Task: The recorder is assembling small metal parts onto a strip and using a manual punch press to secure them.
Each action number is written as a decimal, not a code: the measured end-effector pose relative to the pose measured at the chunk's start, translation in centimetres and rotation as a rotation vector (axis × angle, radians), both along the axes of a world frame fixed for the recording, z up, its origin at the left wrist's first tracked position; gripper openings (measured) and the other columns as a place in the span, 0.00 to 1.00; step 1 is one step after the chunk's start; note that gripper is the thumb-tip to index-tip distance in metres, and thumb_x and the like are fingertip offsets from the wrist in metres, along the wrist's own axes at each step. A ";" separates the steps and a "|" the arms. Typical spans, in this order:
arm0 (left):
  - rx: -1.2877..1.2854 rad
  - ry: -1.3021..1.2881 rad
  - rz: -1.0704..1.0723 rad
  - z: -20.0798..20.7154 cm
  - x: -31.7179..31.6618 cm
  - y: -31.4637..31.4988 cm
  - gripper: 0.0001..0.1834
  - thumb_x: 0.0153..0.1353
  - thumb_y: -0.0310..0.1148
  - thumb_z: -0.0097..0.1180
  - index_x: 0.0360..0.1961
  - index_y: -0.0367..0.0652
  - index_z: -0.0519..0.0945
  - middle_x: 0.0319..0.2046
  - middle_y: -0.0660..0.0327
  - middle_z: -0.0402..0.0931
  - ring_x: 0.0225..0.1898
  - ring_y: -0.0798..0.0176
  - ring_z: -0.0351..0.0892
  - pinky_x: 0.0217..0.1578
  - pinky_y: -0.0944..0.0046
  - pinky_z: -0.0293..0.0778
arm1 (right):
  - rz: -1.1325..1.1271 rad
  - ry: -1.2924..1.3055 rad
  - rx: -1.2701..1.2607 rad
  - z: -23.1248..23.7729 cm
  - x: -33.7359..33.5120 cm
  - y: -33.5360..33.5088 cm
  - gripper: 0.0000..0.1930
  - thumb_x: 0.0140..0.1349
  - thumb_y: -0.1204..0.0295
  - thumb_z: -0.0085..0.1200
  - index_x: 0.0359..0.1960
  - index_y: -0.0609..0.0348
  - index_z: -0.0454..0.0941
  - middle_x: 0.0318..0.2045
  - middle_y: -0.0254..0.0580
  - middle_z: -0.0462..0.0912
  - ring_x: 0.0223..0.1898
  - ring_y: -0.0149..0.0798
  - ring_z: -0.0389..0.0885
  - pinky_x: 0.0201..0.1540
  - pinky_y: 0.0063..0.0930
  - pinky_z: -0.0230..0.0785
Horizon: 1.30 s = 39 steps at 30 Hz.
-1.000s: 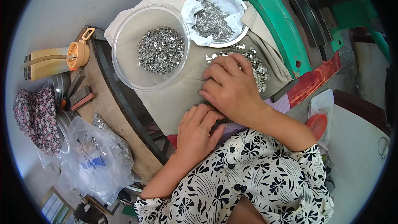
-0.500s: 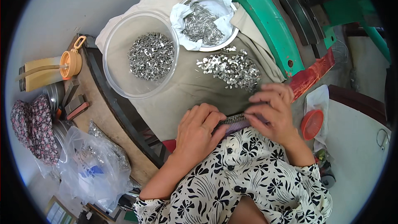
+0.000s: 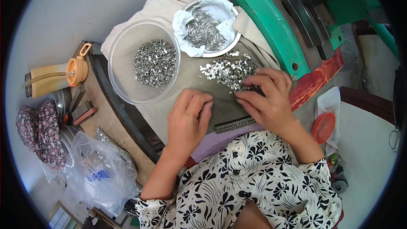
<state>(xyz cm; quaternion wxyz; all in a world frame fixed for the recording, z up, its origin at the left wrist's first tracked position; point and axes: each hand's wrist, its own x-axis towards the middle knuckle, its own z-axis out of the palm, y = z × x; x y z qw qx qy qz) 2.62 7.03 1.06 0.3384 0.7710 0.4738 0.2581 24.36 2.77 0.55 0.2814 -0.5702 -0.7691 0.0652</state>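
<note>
Picking among small pieces looks like the step here: the right hand (image 3: 273, 99) hangs at the near right side of the silver pile (image 3: 227, 71), thumb and forefinger close together, other fingers loosely bent; I can't tell whether a piece is pinched. And the left hand (image 3: 184, 116), over the cloth (image 3: 193, 82) near left of the pile, has curled fingers, thumb alongside, any grip hidden! The slotted strip (image 3: 233, 125) lies nearer the body, between them. Next calls for a light, precise pinch, I'd judge.
</note>
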 end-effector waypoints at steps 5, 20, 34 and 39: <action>0.029 0.026 -0.008 -0.9 1.4 0.7 0.08 0.56 0.22 0.62 0.38 0.40 0.80 0.33 0.56 0.75 0.34 0.49 0.79 0.33 0.54 0.75 | 0.044 -0.076 0.003 -0.1 -1.4 1.7 0.08 0.46 0.72 0.67 0.27 0.54 0.80 0.48 0.34 0.78 0.59 0.46 0.69 0.62 0.48 0.57; 0.033 0.119 0.048 -1.2 1.9 1.8 0.05 0.56 0.27 0.63 0.34 0.44 0.81 0.31 0.59 0.75 0.28 0.51 0.79 0.29 0.53 0.74 | 0.030 0.026 -0.143 2.5 0.9 -0.7 0.08 0.44 0.71 0.67 0.26 0.52 0.81 0.49 0.31 0.80 0.60 0.50 0.68 0.60 0.48 0.54; 0.079 0.176 -0.018 -0.3 1.2 1.0 0.06 0.56 0.24 0.63 0.33 0.42 0.78 0.31 0.57 0.73 0.29 0.49 0.78 0.29 0.52 0.73 | -0.029 -0.049 -0.040 1.1 1.6 -2.5 0.11 0.44 0.67 0.72 0.31 0.43 0.86 0.46 0.28 0.81 0.56 0.49 0.70 0.57 0.46 0.57; 0.077 0.166 -0.035 0.5 0.7 0.4 0.06 0.56 0.22 0.63 0.34 0.40 0.78 0.33 0.56 0.73 0.31 0.49 0.78 0.31 0.53 0.73 | 0.054 -0.048 -0.062 0.5 1.2 1.1 0.10 0.47 0.71 0.69 0.32 0.48 0.85 0.46 0.29 0.80 0.57 0.45 0.72 0.57 0.44 0.58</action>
